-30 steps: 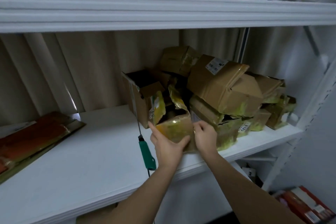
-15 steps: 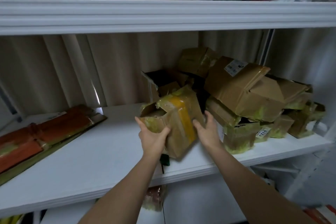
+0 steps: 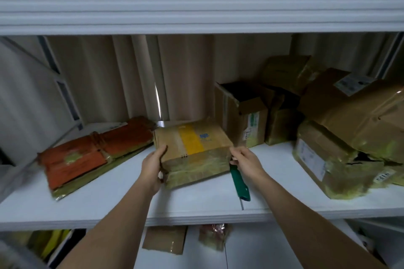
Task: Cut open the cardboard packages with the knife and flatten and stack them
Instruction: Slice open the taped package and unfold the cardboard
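Note:
A brown cardboard package with a yellow tape stripe lies on the white shelf in the middle. My left hand grips its left front corner, thumb on top. My right hand touches its right front corner with curled fingers. The knife, green-handled, lies on the shelf just under my right hand, its thin blade tip pointing at the shelf's front edge. A stack of flattened orange and brown cardboard lies at the left.
A heap of uncut cardboard packages fills the shelf's right side, with an opened box behind the package. An upper shelf board hangs overhead. Small packages sit on a lower level. A curtain hangs behind.
Both hands lifted the yellow-taped package out of the heap, carried it left and set it flat on the shelf beside the flattened stack. The view has shifted left.

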